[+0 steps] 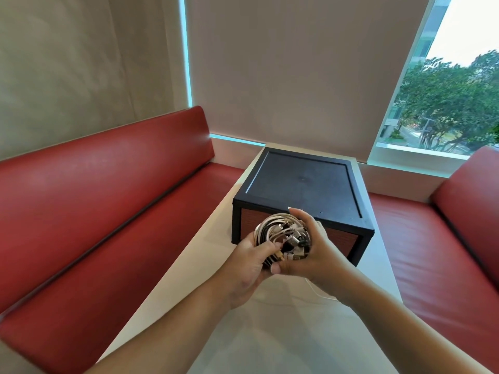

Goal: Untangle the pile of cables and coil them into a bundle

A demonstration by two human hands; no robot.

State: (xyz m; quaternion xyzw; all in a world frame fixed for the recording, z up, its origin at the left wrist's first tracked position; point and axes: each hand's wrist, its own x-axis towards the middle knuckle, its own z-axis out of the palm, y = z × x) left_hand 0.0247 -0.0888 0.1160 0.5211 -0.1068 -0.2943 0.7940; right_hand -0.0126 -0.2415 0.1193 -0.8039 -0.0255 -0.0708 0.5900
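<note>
Fingers [306, 221] of the right hand [321, 255] and left hand [249, 264] clamp round the cable bundle [278, 232], held above the bench [189, 265] before a black box [302, 182]. Coiling looks nearly done: the cables form one tight ring, though a white strand [321, 292] apparently trails underneath, not yet tucked in.

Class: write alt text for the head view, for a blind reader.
The left hand and right hand grip a coiled bundle of cables over a white table, before a black box. Red benches flank the table.
</note>
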